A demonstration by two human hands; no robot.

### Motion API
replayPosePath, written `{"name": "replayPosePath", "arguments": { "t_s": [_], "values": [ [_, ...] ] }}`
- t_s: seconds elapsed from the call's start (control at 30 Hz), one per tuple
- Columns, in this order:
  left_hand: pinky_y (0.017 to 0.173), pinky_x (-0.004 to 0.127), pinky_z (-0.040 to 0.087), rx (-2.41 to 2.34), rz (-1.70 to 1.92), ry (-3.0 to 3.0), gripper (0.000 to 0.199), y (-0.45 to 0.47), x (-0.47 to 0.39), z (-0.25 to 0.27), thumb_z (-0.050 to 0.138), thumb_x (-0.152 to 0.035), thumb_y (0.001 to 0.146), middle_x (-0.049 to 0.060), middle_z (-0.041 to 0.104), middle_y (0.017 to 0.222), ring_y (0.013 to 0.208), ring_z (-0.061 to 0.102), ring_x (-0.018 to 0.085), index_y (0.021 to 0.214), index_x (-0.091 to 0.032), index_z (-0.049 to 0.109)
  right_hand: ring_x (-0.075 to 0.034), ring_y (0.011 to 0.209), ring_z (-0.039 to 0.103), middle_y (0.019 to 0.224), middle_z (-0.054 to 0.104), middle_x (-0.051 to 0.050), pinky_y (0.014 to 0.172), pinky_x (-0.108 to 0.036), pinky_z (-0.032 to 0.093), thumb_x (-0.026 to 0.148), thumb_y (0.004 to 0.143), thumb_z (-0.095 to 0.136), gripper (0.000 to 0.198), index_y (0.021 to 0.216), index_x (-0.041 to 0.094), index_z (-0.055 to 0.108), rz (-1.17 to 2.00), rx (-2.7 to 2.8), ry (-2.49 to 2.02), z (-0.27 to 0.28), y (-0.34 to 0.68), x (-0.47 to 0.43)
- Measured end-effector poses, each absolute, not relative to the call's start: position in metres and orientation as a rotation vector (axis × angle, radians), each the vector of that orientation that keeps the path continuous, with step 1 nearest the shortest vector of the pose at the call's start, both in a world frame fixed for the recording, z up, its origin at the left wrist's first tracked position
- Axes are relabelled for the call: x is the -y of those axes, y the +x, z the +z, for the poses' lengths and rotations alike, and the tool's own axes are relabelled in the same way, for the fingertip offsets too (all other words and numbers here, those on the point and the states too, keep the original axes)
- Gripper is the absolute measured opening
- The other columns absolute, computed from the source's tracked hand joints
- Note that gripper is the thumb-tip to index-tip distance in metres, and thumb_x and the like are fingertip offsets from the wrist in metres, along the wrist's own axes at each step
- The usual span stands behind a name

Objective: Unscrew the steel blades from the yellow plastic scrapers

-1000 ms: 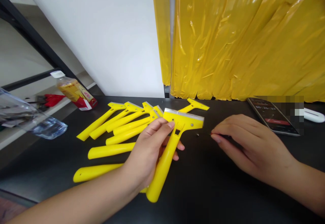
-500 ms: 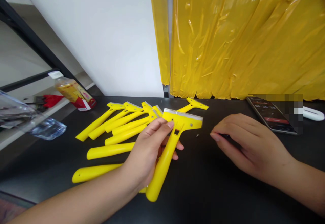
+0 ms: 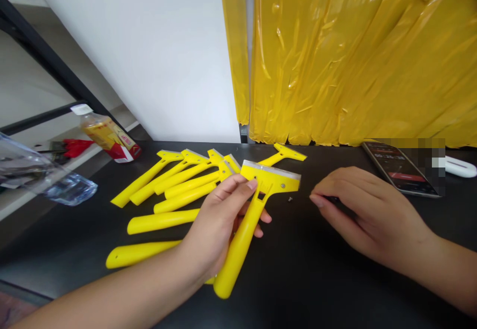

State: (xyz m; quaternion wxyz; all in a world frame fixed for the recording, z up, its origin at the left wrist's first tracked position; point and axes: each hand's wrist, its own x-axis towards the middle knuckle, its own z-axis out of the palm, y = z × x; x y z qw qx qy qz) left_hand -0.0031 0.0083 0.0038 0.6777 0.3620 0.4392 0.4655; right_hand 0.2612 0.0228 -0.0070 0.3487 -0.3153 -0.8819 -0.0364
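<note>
My left hand is closed around a yellow scraper, thumb on its head near the left hole. The scraper leans with its head up and away from me, a metal blade along the top edge. A screw sits in the right side of the head; the left hole looks dark. On the black table, just right of the head, lies a small loose screw. My right hand is closed to the right, apart from the scraper, thumb and fingertips together. Whatever it may pinch is hidden.
Several other yellow scrapers lie at the left, and one scraper lies farther back. A drink bottle and a clear bottle stand out on the left. A phone and a white object rest at the right.
The held scraper has tilted slightly, its head shifting a little to the right and down. My right hand has barely moved and stays closed.
</note>
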Motion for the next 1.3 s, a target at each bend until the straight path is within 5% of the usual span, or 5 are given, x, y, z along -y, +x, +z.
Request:
{"name": "replayPosePath", "arguments": {
  "t_s": [1.3],
  "values": [
    [0.053, 0.022, 0.061, -0.973, 1.018, 0.777, 0.021, -0.001, -0.004, 0.0013, 0.075, -0.038, 0.102, -0.001, 0.068, 0.08, 0.067, 0.072, 0.016, 0.103, -0.021, 0.064, -0.022, 0.083, 0.067, 0.092, 0.071, -0.003, 0.078, -0.039, 0.052, 0.022, 0.11, 0.055, 0.006, 0.105, 0.024, 0.058, -0.185, 2.311, -0.92, -0.0028, 0.2588, -0.0245]
  ]
}}
